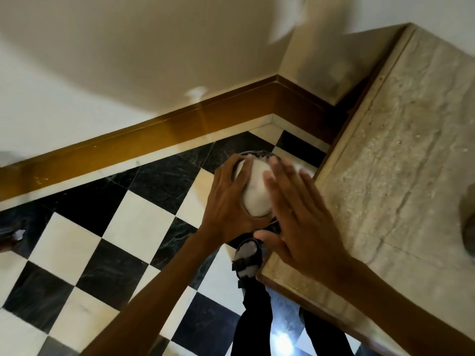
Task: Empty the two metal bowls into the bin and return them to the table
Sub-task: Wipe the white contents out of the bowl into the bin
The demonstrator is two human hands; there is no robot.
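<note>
Metal bowl [257, 191] upturned beside worktop [401, 160] | my left hand [228, 201] grips it to tip | right hand [300, 214] open, flat, steadying

Black-and-white chequered floor [108, 227], cream walls [128, 60] with brown skirting [154, 134], pale stone table [398, 163] at right.

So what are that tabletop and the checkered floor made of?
The tabletop looks like beige stone, perhaps travertine: matte, pitted, veined, with a wooden edge. The floor seems polished marble or tile: black squares show pale veining, and a light glares off it.
</note>
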